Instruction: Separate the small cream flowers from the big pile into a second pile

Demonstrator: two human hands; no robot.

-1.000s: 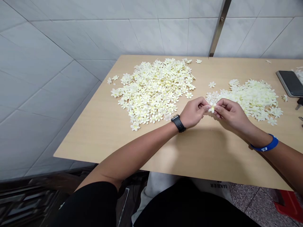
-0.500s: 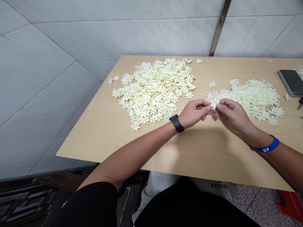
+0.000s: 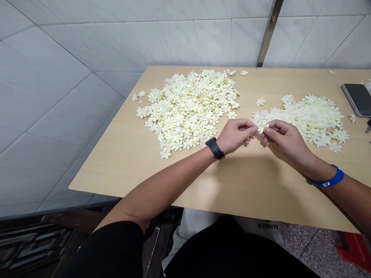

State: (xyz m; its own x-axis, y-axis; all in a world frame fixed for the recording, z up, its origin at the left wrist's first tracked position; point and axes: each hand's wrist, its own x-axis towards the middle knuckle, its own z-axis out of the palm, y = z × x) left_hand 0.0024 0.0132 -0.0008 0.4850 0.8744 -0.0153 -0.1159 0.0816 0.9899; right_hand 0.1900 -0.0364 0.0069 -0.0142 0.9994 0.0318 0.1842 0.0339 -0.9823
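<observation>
One small artificial flower [image 3: 262,127], with cream-white petals and a yellow middle, is held up between my two hands, above the table. My left hand [image 3: 235,135] pinches its left side between thumb and fingers. On the other side, my right hand [image 3: 285,139] grips the petals with thumb and forefinger. Left of my hands spreads a large heap of similar flowers [image 3: 191,112] with yellow centres. Behind and right of my right hand lies a second pile of paler flower pieces [image 3: 313,117]. The flower's underside is hidden by the fingers.
The wooden table [image 3: 124,162] stands against a tiled wall [image 3: 179,42]. A smartphone [image 3: 359,99] lies at the right edge of the view. Single flowers [image 3: 260,101] are scattered between and behind the piles. A red plastic object [image 3: 355,249] is below the table at right.
My left hand has shifted slightly left, and its fingertips are a little farther from my right hand's. The flower stays between them, turned slightly. The piles look unchanged.
</observation>
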